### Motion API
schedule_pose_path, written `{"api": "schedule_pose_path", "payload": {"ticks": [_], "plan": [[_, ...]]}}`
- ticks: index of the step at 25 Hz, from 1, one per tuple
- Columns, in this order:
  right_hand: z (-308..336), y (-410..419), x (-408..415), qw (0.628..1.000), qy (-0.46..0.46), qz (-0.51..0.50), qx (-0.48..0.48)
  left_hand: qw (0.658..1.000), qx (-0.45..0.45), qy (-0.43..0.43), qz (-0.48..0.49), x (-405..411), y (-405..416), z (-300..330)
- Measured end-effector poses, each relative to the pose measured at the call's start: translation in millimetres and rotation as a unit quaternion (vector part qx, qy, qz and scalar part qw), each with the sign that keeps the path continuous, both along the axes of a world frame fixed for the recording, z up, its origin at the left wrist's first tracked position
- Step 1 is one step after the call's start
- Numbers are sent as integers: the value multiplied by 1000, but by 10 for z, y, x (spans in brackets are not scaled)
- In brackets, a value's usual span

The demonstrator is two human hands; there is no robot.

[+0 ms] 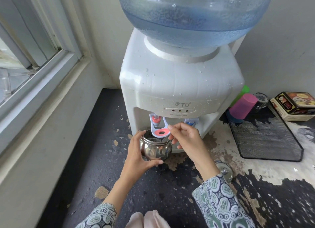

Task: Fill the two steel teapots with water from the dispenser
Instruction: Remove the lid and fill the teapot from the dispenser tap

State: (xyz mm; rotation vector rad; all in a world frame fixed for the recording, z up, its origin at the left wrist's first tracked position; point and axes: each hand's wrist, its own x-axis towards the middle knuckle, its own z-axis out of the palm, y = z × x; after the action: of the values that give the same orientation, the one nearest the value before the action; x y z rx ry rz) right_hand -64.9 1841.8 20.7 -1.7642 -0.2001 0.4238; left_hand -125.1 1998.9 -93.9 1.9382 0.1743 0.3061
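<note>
Left hand (139, 152): round lidless steel teapot (156, 148) gripped under red tap (155, 119).
Right hand (185, 139): red-and-white tap lever (161, 131) pinched.

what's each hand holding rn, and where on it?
Left hand grips the steel teapot round its body. Right hand pinches the red tap's lever at its right edge.

Teapot (156, 148) under dispenser (180, 84) tap (156, 121)
</note>
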Motion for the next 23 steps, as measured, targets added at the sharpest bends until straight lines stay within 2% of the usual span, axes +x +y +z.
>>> {"api": "schedule_pose_path", "payload": {"ticks": [23], "plan": [[-8, 4, -12, 1000, 15, 11, 9, 1000, -3, 7, 1, 3, -8, 14]]}}
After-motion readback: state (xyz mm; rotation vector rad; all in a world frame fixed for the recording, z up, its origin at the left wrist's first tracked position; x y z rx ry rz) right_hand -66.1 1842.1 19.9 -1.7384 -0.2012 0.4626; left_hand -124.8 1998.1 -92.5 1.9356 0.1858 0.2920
